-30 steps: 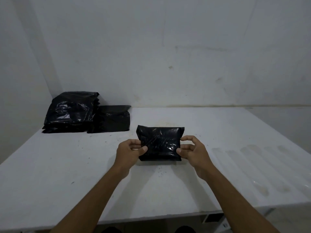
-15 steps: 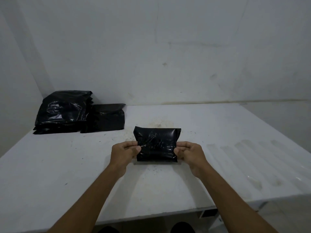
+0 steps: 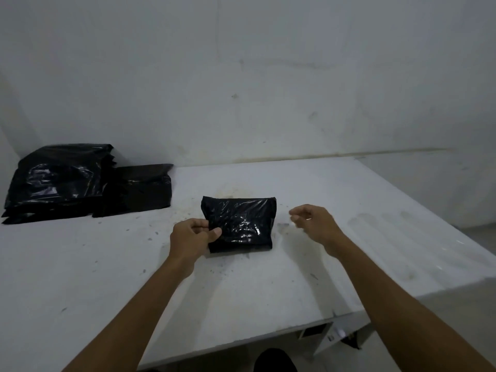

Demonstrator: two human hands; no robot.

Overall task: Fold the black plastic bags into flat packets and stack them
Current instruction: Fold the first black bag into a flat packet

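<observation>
Left hand [image 3: 192, 234] pinches folded packet [image 3: 240, 224] at its left edge; right hand [image 3: 312, 221] hangs loose, apart. Film looks light, slick, springy: grip across folds.

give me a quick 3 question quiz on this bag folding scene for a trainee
1. True or false: both hands grip the folded packet.
2. Which hand pinches the packet's edge?
A. left hand
B. right hand
C. neither
3. Fill in: the stack of black bags sits at the table's far ______ corner.

Key: 1 false, the right hand hangs free beside the packet, holding nothing. 2 A. 3 left.
</observation>
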